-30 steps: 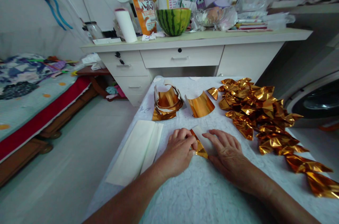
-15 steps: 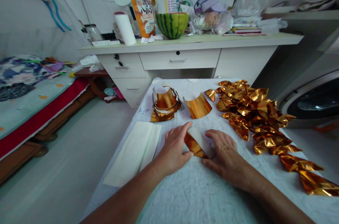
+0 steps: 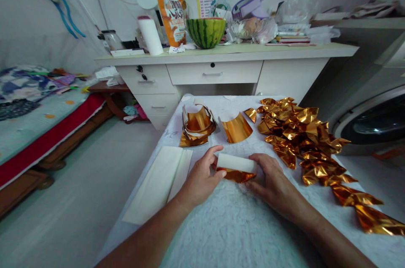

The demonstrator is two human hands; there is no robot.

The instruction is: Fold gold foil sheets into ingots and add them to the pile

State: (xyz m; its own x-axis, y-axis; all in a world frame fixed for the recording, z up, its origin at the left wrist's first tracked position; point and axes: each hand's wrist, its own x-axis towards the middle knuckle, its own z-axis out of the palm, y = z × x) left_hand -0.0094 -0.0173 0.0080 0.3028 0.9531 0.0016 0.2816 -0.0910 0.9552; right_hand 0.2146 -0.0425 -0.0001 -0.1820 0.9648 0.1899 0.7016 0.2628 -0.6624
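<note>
One table: it has a pale cloth on top.
Desk: white, just past the table's far end.
Bed: left of the table, with a red side and clothes on top.
Washer: right of the table, with a round door.
Gold heap: shiny folded bits, along the table's right side.
Left hand: above the table, grasping the paper's left end, thumb in front.
Right hand: above the table, fingers bent at the paper's right end; I cannot tell how tight.
White sheets: flat on the table's left side.
Melon: cut, green with stripes, past the table's far end.
Paper: white on top, gold below, over the table's middle, between the two hands.
Gold roll: curled, far left part of the table.
Gold sheet: bent up, on the table, right of the roll.
</note>
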